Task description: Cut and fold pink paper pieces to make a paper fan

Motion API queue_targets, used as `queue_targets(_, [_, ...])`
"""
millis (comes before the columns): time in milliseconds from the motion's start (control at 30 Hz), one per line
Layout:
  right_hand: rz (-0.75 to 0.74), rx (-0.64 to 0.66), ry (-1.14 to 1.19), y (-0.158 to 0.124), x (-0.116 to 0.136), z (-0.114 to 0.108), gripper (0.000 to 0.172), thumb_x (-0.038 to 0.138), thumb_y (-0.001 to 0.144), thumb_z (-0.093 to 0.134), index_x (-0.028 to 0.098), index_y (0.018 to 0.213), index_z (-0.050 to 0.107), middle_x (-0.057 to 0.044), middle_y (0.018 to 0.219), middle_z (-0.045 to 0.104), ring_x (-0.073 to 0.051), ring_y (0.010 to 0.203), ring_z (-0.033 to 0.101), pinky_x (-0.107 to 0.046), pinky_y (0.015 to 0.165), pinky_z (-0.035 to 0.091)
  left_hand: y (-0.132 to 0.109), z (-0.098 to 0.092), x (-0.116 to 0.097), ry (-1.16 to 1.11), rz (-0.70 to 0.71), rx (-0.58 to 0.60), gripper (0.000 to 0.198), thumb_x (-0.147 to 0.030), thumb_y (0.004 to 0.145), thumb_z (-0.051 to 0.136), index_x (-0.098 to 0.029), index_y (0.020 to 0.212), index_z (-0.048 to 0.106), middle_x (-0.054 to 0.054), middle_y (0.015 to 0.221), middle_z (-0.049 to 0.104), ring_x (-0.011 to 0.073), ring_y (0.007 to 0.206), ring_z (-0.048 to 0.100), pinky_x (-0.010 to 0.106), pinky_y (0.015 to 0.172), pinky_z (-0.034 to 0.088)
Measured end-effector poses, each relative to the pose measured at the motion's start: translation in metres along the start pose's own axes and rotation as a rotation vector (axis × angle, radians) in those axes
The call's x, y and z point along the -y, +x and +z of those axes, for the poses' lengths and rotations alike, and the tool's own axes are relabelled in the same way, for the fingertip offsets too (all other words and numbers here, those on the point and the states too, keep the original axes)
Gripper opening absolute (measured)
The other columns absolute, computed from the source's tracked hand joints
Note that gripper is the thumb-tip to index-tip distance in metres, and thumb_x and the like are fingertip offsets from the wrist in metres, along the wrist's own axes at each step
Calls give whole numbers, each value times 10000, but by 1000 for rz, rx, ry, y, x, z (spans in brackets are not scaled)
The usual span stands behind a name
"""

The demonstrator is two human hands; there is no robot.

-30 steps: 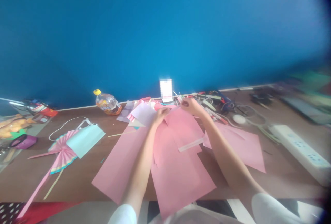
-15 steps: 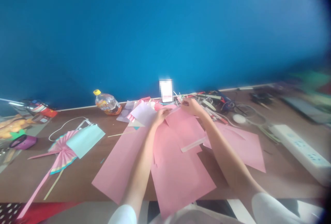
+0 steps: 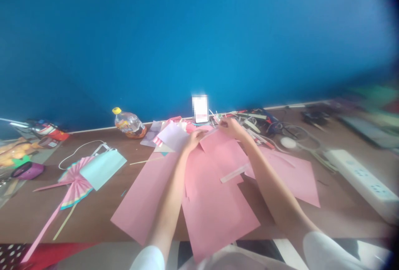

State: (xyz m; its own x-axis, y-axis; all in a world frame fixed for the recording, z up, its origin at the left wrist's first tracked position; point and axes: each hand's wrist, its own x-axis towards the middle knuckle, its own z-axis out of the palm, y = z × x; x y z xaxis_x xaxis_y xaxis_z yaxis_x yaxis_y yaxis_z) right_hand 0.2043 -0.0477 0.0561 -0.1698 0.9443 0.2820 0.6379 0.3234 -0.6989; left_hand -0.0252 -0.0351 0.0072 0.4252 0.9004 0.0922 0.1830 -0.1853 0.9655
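Observation:
Both hands are at the far edge of a small pink paper sheet (image 3: 226,148), which lies over larger pink sheets (image 3: 218,216). My left hand (image 3: 195,138) is closed at the sheet's left corner, fingers bent against the paper. My right hand (image 3: 230,127) pinches the upper right part of that same edge; its fingertips are partly hidden. A pale narrow strip (image 3: 234,173) lies across the paper by my right forearm. Another pink sheet (image 3: 146,203) reaches out under my left forearm, and one more (image 3: 304,182) lies right of my right arm.
A bottle with a yellow cap (image 3: 129,124) lies tilted near the blue wall. Left are a pink folded-paper fan (image 3: 76,182) and a light blue sheet (image 3: 104,169). A white power strip (image 3: 364,176) lies right, with paper scraps and cables behind. A bright blurred screen (image 3: 200,107) stands ahead.
The pale strip on the pink paper has shifted slightly to the right. Both hands stay at nearly the same places on the sheet's far edge.

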Motion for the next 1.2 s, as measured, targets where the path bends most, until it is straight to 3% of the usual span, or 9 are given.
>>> queue_targets(400, [-42,18,21,0,0,0,108,249,717,478,174,701,555,12,622,515,-122,600,403,-240,579,299,-5,-1,-15,6,-75,14,477,-532,869,469,-172,1087,694,97,1199,653,259,1141,568,387,1058,358])
queue_targets(567, [-43,17,49,0,1,0,113,261,723,488,175,714,560,12,639,520,-119,592,396,-240,573,296,-6,-1,-13,10,-116,9,440,-540,839,510,-186,1007,712,64,1038,696,243,1044,594,367,1007,390])
queue_targets(900, [-53,-4,40,-1,1,0,87,225,705,487,182,708,563,15,646,546,-121,605,421,-243,599,314,1,2,0,-26,-53,44,462,-543,811,553,-161,1022,707,68,1036,701,252,1033,605,352,937,430])
queue_targets(1200, [-65,-3,79,2,-4,2,107,234,704,491,173,724,576,3,675,573,-127,615,443,-247,607,328,-1,6,-6,-80,2,55,448,-481,782,636,-164,1097,641,100,1047,687,214,947,639,329,856,478])
